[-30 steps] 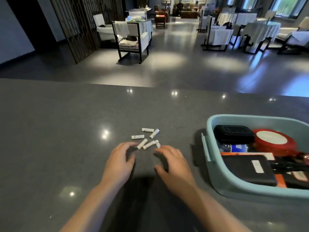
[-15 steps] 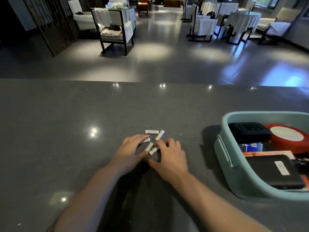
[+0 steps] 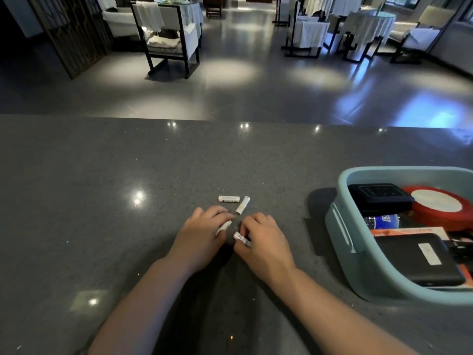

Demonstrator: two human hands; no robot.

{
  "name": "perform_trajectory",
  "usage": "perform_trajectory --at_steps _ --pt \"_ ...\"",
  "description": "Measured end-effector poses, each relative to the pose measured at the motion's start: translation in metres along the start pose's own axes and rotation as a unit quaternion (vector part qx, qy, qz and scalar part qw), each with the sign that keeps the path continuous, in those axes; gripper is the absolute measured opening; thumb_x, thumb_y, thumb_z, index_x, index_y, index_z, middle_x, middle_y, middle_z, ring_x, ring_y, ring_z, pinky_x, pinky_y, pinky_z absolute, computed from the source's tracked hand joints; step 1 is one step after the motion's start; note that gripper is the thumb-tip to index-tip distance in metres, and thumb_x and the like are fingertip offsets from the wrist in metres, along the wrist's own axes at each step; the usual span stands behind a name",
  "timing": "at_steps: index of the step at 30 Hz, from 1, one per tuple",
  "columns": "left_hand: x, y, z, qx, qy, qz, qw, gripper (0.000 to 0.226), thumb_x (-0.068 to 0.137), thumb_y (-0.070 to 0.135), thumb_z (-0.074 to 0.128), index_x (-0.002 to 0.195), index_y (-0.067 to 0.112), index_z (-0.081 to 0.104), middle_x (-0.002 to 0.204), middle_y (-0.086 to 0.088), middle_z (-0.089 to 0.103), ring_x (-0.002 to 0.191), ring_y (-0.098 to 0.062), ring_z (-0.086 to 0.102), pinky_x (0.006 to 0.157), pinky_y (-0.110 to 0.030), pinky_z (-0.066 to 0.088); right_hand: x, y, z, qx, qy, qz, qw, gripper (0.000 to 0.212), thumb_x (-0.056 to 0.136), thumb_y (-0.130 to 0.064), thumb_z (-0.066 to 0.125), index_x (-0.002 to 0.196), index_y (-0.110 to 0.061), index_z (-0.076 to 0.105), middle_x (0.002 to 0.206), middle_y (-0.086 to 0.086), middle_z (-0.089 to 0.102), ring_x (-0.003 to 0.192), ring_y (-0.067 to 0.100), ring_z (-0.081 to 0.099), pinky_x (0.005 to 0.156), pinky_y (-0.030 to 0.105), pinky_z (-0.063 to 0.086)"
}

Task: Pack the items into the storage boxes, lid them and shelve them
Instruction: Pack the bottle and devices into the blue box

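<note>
Fingers curl on both sides of the small heap of white batteries: we see the left hand with its grip bent round one battery whose pale end pokes out under the fingertips, and the right hand pinching a second battery between thumb and forefinger, its capped end pointing toward the left hand. The two hands sit knuckle to knuckle, nearly touching, low over the grey speckled desk. Just beyond the fingertips two loose batteries lie on the desk: one flat and crosswise, the other slanted beside it, its near end close to the left fingers. Whether more batteries lie under the palms we cannot tell, since the hands cover that patch. To the right, apart from the hands, stands the pale teal storage box, open-topped, with a handle slot on its near wall. Inside we make out a black case at the far end, a red round tin with a white disc on top, a bottle with a blue label wedged below them, an orange-edged card and a black power bank with a white sticker on top. Nothing lies between the batteries and the box. Past the desk edge we see a glossy floor and dark-framed chairs with white covers.
</note>
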State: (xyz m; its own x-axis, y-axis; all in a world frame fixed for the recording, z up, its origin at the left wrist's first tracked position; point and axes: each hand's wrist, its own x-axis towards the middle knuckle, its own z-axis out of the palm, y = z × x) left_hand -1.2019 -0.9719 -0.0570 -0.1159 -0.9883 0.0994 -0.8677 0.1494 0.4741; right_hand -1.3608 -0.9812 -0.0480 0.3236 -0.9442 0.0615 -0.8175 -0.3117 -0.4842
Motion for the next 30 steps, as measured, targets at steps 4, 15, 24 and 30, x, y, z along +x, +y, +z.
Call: perform_trajectory --at_steps 4,15,24,30 --pt "-0.019 0.011 0.004 0.009 0.03 -0.006 0.999 0.035 0.082 0.016 0.056 0.114 0.028 0.061 0.119 0.016 0.054 0.093 -0.015 0.045 0.084 -0.03 0.045 -0.018 0.014 -0.007 0.015 0.024 0.02 0.999 0.013 0.077 -0.027 0.065 0.078 -0.018 0.055 0.089 -0.003 0.048 0.092 0.018 0.048 0.072 0.029 0.038" --pt "-0.06 0.054 0.027 -0.063 0.045 -0.031 0.997 0.033 0.081 0.027 0.063 0.114 0.027 0.06 0.111 0.01 0.05 0.102 -0.009 0.051 0.081 -0.023 0.042 -0.05 0.026 -0.022 0.035 -0.015 0.056 0.998 0.037 0.08 -0.032 0.066 0.114 -0.024 0.054 0.11 -0.002 0.046 0.104 0.021 0.054 0.083 0.029 0.041" --pt "-0.055 0.032 -0.003 -0.189 -0.135 -0.004 0.973 0.076 0.061 0.019 0.085 0.128 0.03 0.051 0.119 0.021 0.043 0.089 0.019 0.047 0.077 -0.002 0.038 -0.05 0.047 -0.047 0.043 -0.176 -0.083 0.98 0.083 0.069 -0.028 0.082 0.142 -0.028 0.042 0.142 -0.01 0.035 0.123 0.003 0.04 0.106 0.021 0.034" --pt "-0.044 0.032 -0.001 -0.141 -0.12 0.016 0.983 0.071 0.059 0.022 0.085 0.123 0.033 0.055 0.102 0.023 0.046 0.086 0.013 0.047 0.078 -0.011 0.039 -0.042 0.044 -0.046 0.023 -0.164 -0.117 0.979 0.073 0.068 -0.025 0.084 0.134 -0.025 0.052 0.112 -0.016 0.044 0.091 -0.004 0.041 0.079 -0.001 0.027"
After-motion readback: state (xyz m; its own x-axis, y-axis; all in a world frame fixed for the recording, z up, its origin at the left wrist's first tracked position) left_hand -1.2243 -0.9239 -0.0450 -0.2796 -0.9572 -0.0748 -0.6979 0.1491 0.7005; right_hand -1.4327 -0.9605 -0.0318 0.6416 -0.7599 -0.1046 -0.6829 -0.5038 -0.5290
